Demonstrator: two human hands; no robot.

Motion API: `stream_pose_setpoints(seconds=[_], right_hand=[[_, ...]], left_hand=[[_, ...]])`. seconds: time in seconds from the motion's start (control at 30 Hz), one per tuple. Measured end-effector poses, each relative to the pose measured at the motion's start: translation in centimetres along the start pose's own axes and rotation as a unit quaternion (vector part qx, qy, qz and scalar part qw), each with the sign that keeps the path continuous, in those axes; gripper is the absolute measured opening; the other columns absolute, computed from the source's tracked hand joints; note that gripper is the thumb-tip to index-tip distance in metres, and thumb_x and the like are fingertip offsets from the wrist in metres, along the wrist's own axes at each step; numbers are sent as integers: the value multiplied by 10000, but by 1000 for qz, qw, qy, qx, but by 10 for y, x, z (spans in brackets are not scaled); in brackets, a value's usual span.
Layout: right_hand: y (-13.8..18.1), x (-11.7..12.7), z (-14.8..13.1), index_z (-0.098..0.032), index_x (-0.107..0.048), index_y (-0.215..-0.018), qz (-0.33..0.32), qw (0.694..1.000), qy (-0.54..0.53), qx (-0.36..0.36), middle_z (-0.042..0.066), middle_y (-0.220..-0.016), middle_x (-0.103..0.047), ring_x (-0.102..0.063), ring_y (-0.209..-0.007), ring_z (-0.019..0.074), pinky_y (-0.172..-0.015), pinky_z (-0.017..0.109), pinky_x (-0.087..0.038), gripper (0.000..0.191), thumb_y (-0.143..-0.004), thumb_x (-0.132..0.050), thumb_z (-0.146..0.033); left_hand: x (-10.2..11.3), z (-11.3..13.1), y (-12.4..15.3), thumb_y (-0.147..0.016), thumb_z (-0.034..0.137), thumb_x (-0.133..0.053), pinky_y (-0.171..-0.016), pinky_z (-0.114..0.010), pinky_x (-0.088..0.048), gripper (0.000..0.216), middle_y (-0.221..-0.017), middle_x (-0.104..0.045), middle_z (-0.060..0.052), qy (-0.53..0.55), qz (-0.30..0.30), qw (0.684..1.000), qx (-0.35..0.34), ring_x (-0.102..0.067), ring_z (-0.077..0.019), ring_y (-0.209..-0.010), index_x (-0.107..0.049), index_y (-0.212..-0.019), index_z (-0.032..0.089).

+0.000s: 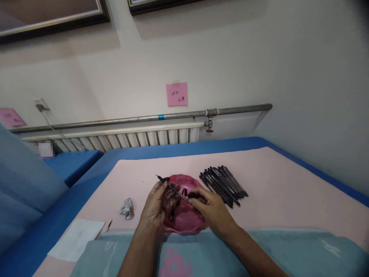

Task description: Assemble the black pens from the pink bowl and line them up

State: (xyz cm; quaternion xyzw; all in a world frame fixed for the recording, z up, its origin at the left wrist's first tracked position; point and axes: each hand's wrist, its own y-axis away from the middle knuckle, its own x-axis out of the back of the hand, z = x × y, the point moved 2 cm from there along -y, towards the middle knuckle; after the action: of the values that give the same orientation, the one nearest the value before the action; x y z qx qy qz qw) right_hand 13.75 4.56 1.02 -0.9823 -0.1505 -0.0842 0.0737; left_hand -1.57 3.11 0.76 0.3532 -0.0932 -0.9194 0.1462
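My left hand, its fingers stained dark, is closed on a slim black pen. The pen slants over a red scalloped dish, its bare pointed tip toward the upper left. My right hand is pinched near the pen's lower right end. Whatever sits between its darkened fingertips is too small or hidden to make out. Short black pieces like pen caps or plugs lie in the dish, and another dark piece rests below my left hand. Right of the dish lies a bundle of black pens.
On the pink cover, a crumpled tissue, a white sheet and a thin dark stick lie to the left. A blue-green patterned cloth spans the front. Behind stand a radiator and a pipe.
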Motion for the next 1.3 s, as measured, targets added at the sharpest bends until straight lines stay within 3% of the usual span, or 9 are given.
stream_pose_setpoints(seconds=[0.13, 0.3, 0.5, 0.7, 0.83, 0.93, 1.07, 1.2, 1.3], right_hand=[[1, 1, 0, -201, -602, -783, 17, 999, -16, -30, -35, -584, -551, -486, -470, 100, -423, 215, -388, 146, -679, -552, -289], [4, -2, -1, -214, -548, -727, 18, 999, -34, -28, -57, -536, -504, -467, -438, 92, -408, 207, -373, 79, -671, -559, -268], [4, -1, -1, -212, -541, -725, 26, 997, 58, 49, -29, -630, -559, -534, -575, 121, -505, 220, -413, 35, -718, -530, -244], [8, 2, -1, -199, -540, -762, 51, 964, 189, 180, -4, -695, -574, -537, -658, 130, -622, 240, -407, 49, -785, -501, -218], [7, 0, -1, -199, -508, -702, 67, 963, 193, 175, -18, -620, -541, -503, -584, 119, -565, 234, -382, 145, -821, -477, -277], [5, 0, -2, -202, -495, -692, 53, 965, 196, 166, -26, -595, -518, -477, -555, 114, -536, 231, -366, 209, -852, -426, -316], [6, 3, -4, -204, -516, -876, 30, 955, 228, 188, -8, -741, -559, -505, -654, 129, -595, 244, -381, 85, -794, -508, -226], [7, 5, -3, -193, -501, -734, 13, 943, 269, 197, -6, -682, -523, -494, -646, 132, -595, 255, -366, 131, -804, -416, -121], [7, 5, -3, -193, -512, -837, -6, 940, 275, 201, 8, -753, -554, -518, -702, 143, -630, 264, -385, 142, -801, -406, -106]], left_hand=[[2, -1, -2, -702, 182, -622, -598, -282, -540, 149, -722, -667, -31, 16, 17, 1000, -8, -657, -169, -704, -547, -831, 174], [-2, -8, -2, -709, 184, -623, -604, -274, -537, 164, -728, -677, -36, 23, -5, 1000, 3, -657, -157, -678, -538, -849, 181], [-4, -12, -1, -720, 157, -605, -606, -260, -533, 120, -696, -672, -18, 42, -1, 999, 6, -659, -153, -687, -525, -805, 184], [-7, -17, 0, -751, 143, -564, -611, -245, -534, 54, -705, -685, -38, 54, 25, 998, 21, -662, -144, -660, -523, -777, 167], [-7, -17, 1, -755, 135, -552, -597, -235, -534, 33, -694, -686, -49, 50, 27, 998, 22, -662, -145, -639, -534, -776, 153], [-7, -15, 0, -751, 131, -558, -611, -248, -539, 47, -706, -686, -53, 46, 17, 999, 19, -662, -149, -649, -541, -793, 145], [-5, -14, 0, -746, 129, -565, -600, -239, -538, 60, -706, -682, -50, 50, 23, 998, 13, -661, -146, -649, -541, -799, 145], [-5, -14, 0, -744, 140, -573, -633, -260, -542, 68, -728, -683, -60, 48, 16, 999, 11, -664, -156, -681, -540, -804, 145], [-4, -14, -1, -740, 148, -582, -627, -257, -543, 90, -731, -682, -57, 45, 13, 999, 5, -663, -153, -680, -544, -822, 146]])
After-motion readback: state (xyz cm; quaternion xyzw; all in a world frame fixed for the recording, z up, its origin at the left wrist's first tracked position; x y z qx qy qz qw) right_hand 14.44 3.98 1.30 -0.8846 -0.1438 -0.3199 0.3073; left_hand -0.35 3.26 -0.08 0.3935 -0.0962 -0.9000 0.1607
